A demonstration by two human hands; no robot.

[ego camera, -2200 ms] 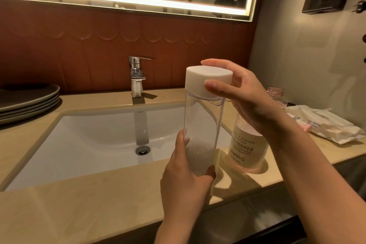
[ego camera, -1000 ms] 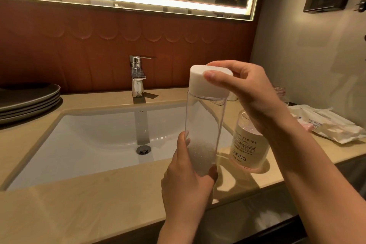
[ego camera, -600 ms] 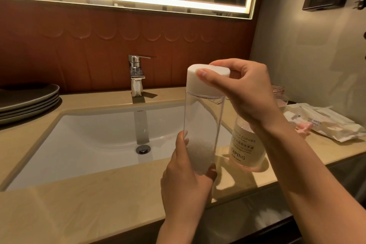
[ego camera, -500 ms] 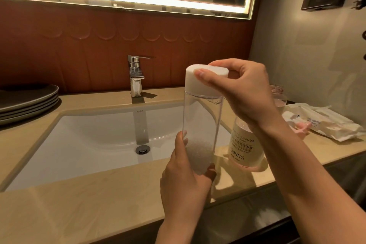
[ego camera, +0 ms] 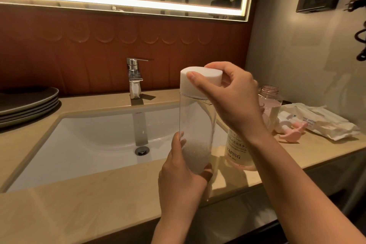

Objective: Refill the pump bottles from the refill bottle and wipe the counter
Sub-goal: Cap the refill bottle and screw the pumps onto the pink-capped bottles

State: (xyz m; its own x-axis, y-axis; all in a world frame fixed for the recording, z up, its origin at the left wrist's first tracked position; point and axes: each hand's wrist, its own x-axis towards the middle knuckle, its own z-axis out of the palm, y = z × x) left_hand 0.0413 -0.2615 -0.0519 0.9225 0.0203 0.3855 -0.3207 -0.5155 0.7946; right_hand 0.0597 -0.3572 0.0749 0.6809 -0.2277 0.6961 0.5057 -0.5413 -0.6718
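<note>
Clear tall plastic bottle is gripped low by the left hand, its white oval cap pinched by the right hand; just right of that grip, "YAPING" is read on a pink labelled bottle.

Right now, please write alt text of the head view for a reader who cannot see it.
Over a beige bathroom counter, the left hand holds a tall clear bottle by its base while the right hand grips its white cap. Behind them stand a labelled bottle and an open pink bottle, beside a pink pump head and a pack of wipes.
</note>
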